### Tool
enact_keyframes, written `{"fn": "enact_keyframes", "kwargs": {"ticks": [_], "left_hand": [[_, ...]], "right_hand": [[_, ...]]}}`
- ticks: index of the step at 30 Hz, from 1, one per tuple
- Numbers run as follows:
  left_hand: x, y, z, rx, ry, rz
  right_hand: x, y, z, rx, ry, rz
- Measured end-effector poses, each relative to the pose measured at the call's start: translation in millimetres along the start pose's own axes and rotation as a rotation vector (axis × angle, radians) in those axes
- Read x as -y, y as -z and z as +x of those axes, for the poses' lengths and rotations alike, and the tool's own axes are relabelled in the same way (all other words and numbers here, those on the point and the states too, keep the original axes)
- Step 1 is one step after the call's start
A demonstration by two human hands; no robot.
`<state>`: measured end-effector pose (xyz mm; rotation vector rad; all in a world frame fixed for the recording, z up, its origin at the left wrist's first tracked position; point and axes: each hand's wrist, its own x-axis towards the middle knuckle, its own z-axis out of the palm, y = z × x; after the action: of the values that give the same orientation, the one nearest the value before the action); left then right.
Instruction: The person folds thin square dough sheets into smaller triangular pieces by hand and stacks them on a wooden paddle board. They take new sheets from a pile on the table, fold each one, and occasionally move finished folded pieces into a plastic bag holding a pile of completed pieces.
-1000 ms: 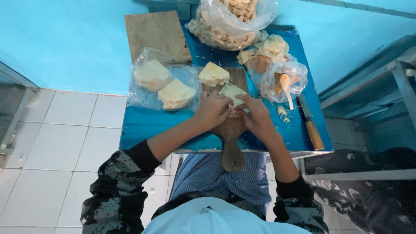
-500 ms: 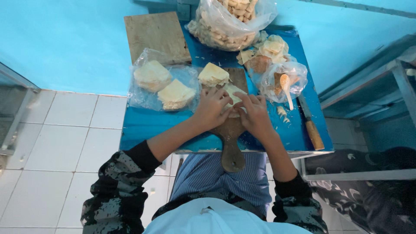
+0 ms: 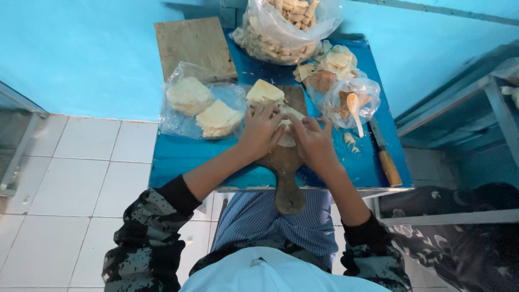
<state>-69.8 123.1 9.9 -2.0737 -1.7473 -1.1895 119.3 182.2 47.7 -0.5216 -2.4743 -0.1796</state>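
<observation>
Blue walls and a white tiled floor surround a small blue table (image 3: 178, 157), seen from the head camera looking straight down. On the table lies a wooden cutting board with a handle (image 3: 286, 178), and the handle sticks out over the near edge towards the person.

Both hands are together on this board. The left hand (image 3: 262, 132) and the right hand (image 3: 313, 141) press from two sides on a pale folded wrapper piece (image 3: 286, 130); the fingers are curled narrow around it and hold it. What is inside it I cannot tell, because the fingers cover most of it.

Just behind the hands a stack of pale wrappers (image 3: 265, 93) rests on the far end of the board. To the left is a clear plastic bag with two more stacks (image 3: 203, 105), and behind it a bare wooden board (image 3: 192, 46). At the far edge stands a big plastic bag of finished pieces (image 3: 286, 27). On the right, a small bag with a wooden spoon (image 3: 354, 108) is near a knife with wooden handle (image 3: 386, 159).
</observation>
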Motion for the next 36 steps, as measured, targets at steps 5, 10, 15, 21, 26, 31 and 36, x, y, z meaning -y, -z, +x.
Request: {"fn": "enact_keyframes", "kwargs": {"ticks": [5,10,15,21,26,31,36], "left_hand": [[-4,8,3,0.002,0.031,-0.013],[-7,15,6,-0.034,0.004,-0.088],[-11,19,8,-0.067,0.022,-0.116],[-13,24,8,-0.04,-0.004,-0.157],[-14,25,9,-0.049,0.008,-0.175],[-11,22,9,-0.036,0.038,-0.205],[-7,22,8,-0.042,0.087,-0.331]], "right_hand": [[-9,-5,3,-0.069,-0.143,0.169],[-25,-7,-4,-0.159,-0.43,0.73],[-32,-11,-12,-0.066,-0.563,1.292],[-23,-10,-13,-0.093,-0.602,1.273],[-18,-4,-11,-0.088,-0.617,1.314],[-17,3,-9,-0.03,-0.645,1.424],[-5,13,-9,-0.098,-0.673,1.453]]}}
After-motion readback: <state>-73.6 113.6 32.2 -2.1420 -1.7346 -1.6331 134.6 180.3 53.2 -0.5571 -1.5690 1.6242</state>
